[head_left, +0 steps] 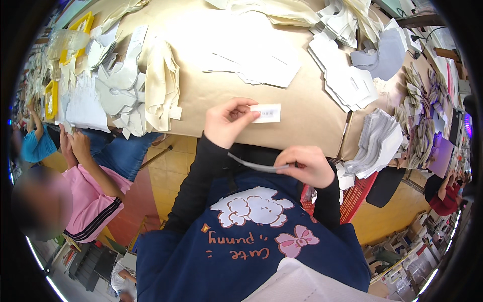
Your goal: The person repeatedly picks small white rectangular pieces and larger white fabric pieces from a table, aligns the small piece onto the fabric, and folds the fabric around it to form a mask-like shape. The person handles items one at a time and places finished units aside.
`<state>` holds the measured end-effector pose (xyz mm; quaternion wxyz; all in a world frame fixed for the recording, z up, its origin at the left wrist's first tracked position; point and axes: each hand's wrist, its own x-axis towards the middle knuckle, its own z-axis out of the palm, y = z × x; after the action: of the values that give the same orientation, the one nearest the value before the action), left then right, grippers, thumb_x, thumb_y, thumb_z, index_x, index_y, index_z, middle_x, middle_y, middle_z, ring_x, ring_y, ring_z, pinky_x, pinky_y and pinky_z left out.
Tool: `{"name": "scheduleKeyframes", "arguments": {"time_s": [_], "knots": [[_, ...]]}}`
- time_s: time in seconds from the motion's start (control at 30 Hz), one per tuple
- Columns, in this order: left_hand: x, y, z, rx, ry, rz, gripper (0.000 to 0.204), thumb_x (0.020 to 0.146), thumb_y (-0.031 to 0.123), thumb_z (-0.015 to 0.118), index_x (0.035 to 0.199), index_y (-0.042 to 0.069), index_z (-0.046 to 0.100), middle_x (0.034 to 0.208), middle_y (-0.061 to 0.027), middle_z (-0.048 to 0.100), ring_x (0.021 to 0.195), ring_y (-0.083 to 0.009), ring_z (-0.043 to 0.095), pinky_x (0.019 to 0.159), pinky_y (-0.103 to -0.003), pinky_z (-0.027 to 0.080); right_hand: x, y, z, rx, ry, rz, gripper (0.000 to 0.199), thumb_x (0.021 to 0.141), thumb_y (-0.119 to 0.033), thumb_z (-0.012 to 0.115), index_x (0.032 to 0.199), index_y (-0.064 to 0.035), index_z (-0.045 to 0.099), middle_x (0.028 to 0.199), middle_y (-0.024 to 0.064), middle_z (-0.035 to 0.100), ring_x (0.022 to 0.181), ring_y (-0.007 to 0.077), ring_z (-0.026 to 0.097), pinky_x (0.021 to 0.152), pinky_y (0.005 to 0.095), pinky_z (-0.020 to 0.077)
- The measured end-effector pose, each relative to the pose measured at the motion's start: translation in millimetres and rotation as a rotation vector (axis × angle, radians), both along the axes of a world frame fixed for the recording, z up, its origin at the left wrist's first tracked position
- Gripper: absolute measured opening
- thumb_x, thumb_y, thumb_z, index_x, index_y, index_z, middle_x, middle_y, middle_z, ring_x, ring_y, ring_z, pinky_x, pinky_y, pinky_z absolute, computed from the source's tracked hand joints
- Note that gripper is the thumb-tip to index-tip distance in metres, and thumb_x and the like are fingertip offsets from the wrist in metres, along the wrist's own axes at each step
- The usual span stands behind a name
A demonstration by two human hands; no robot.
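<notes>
Over the near edge of the brown-covered table (201,108), my left hand (227,120) pinches a small white card (270,114) with faint print between thumb and fingers. Lower and to the right, close to my body, my right hand (313,166) grips one end of a narrow, curved grey strip (254,165). The strip's other end points toward my left wrist. A few flat white cut pieces (266,68) lie on the table beyond my left hand.
Cream pieces (162,83) and grey-white pieces (121,85) are heaped at left. White stacks (347,80) and a fanned grey stack (377,141) sit at right, above a red crate (356,201). A co-worker in a pink top (95,194) works at my left.
</notes>
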<state>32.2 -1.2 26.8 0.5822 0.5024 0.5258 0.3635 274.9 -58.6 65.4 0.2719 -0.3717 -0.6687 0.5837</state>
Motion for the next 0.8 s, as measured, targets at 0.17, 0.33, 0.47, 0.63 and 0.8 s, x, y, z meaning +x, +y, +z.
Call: {"name": "scheduleKeyframes", "arguments": {"time_s": [0.17,0.33,0.47,0.63,0.8], "knots": [[6.8,-5.2,-5.4,0.312,0.74,-0.054,0.032,0.079,0.019,0.081,0.105,0.007,0.066,0.107,-0.0086,0.061,0.095,-0.0282,0.056,0.083,-0.035,0.048,1.7,-5.2,17.1,-0.092,0.06,0.046,0.014,0.081,0.001,0.078,0.093,-0.0012,0.071,0.092,0.0091,0.073,0.072,0.0173,0.067,0.059,0.0267,0.0501],[-16.1,-11.4,8.3,0.408,0.488,-0.164,0.015,0.084,0.013,0.077,0.095,0.005,0.07,0.092,-0.0086,0.064,0.084,-0.0239,0.061,0.073,-0.034,0.049,-12.0,-1.5,9.5,-0.063,0.138,0.071,0.016,0.086,-0.001,0.074,0.101,-0.0023,0.07,0.095,0.0074,0.07,0.073,0.0176,0.065,0.061,0.0272,0.0504],[-29.6,-12.3,41.0,0.128,0.084,-0.32,0.016,0.095,0.012,0.064,0.104,0.003,0.072,0.084,-0.0107,0.07,0.076,-0.0229,0.069,0.07,-0.03,0.052,-20.3,0.0,8.2,-0.07,0.117,-0.029,0.014,0.085,0.001,0.073,0.099,-0.0021,0.071,0.092,0.0078,0.07,0.073,0.0189,0.065,0.061,0.027,0.0504],[-26.0,-27.9,71.6,0.219,0.64,-0.385,0.04,0.09,0.015,0.071,0.129,0.008,0.063,0.093,-0.0142,0.071,0.087,-0.028,0.071,0.077,-0.035,0.054,-40.7,8.6,-7.8,-0.11,-0.088,-0.647,0.014,0.085,0.002,0.076,0.099,0.0026,0.071,0.091,0.0094,0.071,0.077,0.0125,0.068,0.067,0.0253,0.0535],[-6.0,-23.2,32.4,0.179,0.486,-0.065,0.034,0.088,0.013,0.074,0.119,0.007,0.063,0.088,-0.0121,0.068,0.082,-0.0255,0.068,0.075,-0.034,0.052,-48.2,15.9,-29.4,-0.25,0.27,-0.769,0.008,0.089,0.003,0.072,0.097,0.0042,0.07,0.1,0.007,0.069,0.084,0.0115,0.066,0.074,0.0253,0.0535]]}}
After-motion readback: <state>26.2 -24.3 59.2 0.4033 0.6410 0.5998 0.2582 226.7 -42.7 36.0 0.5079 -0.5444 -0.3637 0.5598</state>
